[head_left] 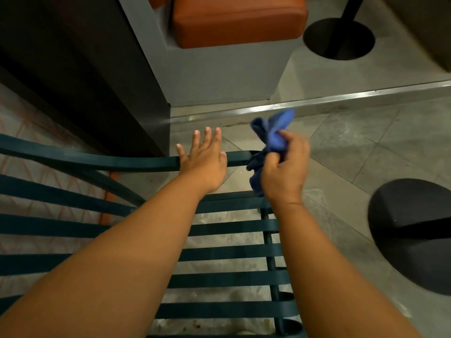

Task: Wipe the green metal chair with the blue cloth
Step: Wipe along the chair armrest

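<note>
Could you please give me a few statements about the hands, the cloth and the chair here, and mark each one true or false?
1. The right hand grips the bunched blue cloth. True.
2. The left hand holds the cloth. False: its fingers are straight and it lies on the chair's top rail.
3. The green chair has a solid seat. False: it is made of slats with floor visible between them.
4. An orange cushion lies beyond the chair. True.
5. The cloth lies spread flat on the slats. False: it is held up, crumpled.
</note>
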A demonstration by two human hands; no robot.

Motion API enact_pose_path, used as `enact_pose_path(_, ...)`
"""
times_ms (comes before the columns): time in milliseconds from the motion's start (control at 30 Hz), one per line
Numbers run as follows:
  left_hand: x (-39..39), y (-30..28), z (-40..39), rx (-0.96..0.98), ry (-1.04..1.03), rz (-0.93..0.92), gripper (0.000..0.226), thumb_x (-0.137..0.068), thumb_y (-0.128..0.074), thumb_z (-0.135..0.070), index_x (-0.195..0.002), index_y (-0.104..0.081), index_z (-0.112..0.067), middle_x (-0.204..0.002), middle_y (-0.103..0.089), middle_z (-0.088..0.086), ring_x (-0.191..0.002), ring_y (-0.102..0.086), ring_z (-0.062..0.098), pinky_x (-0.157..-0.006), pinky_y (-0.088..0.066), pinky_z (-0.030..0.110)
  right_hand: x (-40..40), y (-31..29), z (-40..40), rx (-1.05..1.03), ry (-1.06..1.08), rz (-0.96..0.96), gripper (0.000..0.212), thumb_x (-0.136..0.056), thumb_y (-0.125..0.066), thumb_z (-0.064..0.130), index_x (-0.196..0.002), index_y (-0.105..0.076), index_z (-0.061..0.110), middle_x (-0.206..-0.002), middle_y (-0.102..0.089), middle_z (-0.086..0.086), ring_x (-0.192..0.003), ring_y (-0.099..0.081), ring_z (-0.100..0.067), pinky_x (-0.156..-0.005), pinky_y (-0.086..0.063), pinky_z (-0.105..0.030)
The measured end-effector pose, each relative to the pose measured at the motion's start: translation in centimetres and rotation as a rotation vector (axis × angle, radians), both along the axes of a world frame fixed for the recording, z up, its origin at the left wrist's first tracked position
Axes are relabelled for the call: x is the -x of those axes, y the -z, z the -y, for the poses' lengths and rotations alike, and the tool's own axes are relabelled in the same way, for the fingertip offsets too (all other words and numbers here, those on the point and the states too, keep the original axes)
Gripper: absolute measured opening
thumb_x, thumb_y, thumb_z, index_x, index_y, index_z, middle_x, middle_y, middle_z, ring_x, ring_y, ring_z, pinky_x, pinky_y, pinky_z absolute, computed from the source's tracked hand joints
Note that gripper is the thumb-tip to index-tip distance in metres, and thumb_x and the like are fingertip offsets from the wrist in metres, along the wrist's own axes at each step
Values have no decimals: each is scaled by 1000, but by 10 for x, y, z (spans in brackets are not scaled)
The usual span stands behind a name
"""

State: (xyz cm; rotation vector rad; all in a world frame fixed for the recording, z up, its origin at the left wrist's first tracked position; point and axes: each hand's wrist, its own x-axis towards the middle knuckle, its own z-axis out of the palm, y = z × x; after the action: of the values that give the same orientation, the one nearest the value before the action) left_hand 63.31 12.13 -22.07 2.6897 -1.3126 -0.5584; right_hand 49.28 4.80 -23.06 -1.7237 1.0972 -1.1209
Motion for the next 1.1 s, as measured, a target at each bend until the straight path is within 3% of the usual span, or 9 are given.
enact_pose_path(133, -2, 2, 19, -63, -33, -63, 53, -101, -14, -39, -148, 10, -33, -158, 14, -5, -143, 20, 21, -107, 17, 57, -8, 24, -8, 142, -410, -545, 40, -95, -50, 34, -133, -53, 27, -141, -47, 2, -139, -29, -24, -116, -10, -56)
enact_pose_path(233, 0, 8, 22, -129, -38, -72, 51, -100, -8, -46, -147, 9, -38, -158, 16, -7, -143, 21, 21, -105, 20, 58, -9, 26, 8, 140, -365, -610, 40, -97, -33, 50, -126, -56, 36, -125, -56, 2, -123, -42, -22, -108, -27, -53)
enact_pose_path(433, -2, 8, 24, -177, -45, -98, 51, -99, -8, -49, -146, 9, -43, -158, 16, -10, -143, 20, 22, -106, 18, 58, -42, 12, 40, -195, -326, -811, 45, -95, -22, 43, -80, -61, 27, -71, -58, 0, -86, -58, -26, -83, -42, -42)
enact_pose_path(567, -1, 7, 24, -184, -46, -112, 51, -98, -8, -50, -147, 7, -44, -158, 14, -11, -143, 19, 21, -106, 19, 58, -21, 34, 5, 189, -247, -609, 38, -97, -31, 42, -112, -64, 28, -110, -63, 0, -110, -50, -24, -101, -33, -49)
enact_pose_path(667, -1, 8, 23, -187, -44, -97, 51, -98, -8, -50, -146, 7, -44, -158, 14, -12, -143, 19, 21, -106, 18, 58, 4, 54, -3, 239, -335, -429, 39, -98, -36, 38, -132, -52, 31, -134, -48, 1, -131, -34, -21, -113, -18, -48)
enact_pose_path(800, -4, 8, 21, -163, -23, -117, 51, -98, -8, -51, -146, 7, -45, -158, 14, -13, -143, 19, 21, -106, 18, 57, 0, 53, 35, -277, -229, -238, 30, -99, -35, 33, -92, -62, 21, -91, -57, 1, -92, -50, -19, -82, -43, -36)
enact_pose_path(867, -3, 9, 21, -163, -21, -100, 51, -98, -7, -51, -146, 8, -44, -158, 14, -12, -143, 19, 21, -106, 17, 58, -5, 47, 57, -482, -283, -373, 34, -97, -35, 32, -77, -58, 16, -74, -56, 0, -77, -52, -21, -64, -41, -32)
enact_pose_path(1000, -2, 11, 23, -165, -25, -75, 51, -98, -7, -51, -145, 9, -45, -158, 13, -12, -144, 17, 22, -107, 15, 59, -25, 27, 72, -340, -543, -676, 36, -90, -37, 42, -69, -60, 24, -73, -60, 3, -71, -55, -15, -57, -36, -30)
enact_pose_path(1100, -4, 13, 22, -159, -23, -86, 51, -97, -8, -51, -145, 9, -45, -158, 13, -13, -144, 17, 22, -107, 15, 59, -24, 26, 85, -466, -659, -597, 36, -86, -44, 48, -72, -65, 23, -67, -67, 3, -67, -62, -14, -58, -41, -29)
